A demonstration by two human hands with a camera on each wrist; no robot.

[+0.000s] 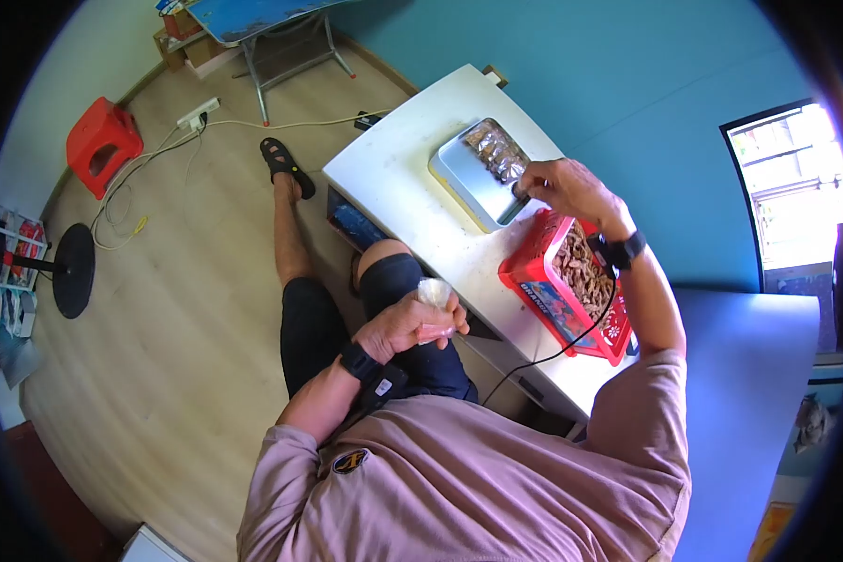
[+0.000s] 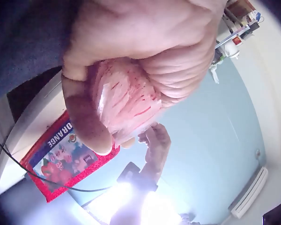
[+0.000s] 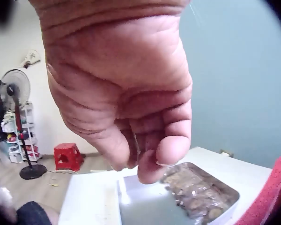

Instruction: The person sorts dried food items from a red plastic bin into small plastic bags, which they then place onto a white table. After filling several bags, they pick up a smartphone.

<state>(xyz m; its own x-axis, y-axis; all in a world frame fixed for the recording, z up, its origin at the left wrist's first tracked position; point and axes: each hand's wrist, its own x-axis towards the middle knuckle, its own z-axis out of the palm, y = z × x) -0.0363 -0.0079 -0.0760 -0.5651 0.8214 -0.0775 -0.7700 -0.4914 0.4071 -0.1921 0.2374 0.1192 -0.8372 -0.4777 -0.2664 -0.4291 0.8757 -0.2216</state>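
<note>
A plastic bag [image 1: 434,292] is gripped by the left hand [image 1: 405,325]; the hold of the right hand [image 1: 571,190] cannot be told. Wrapped packets [image 1: 495,152] are ranged lengthwise in the metal tin [image 1: 466,178], just beside the right hand.

Pink bag [image 2: 129,101], red streaks; silver-grey tin [image 1: 476,184]; red basket [image 1: 517,270] (blue label [image 1: 539,302]); white table [image 1: 375,155].

Tan short-sleeved shirt [image 1: 506,468], round dark emblem [image 1: 350,461]; dark shorts [image 1: 317,323]; black wrist straps [image 1: 357,362], thin black cable [image 1: 554,355]; black clog [image 1: 284,161].
</note>
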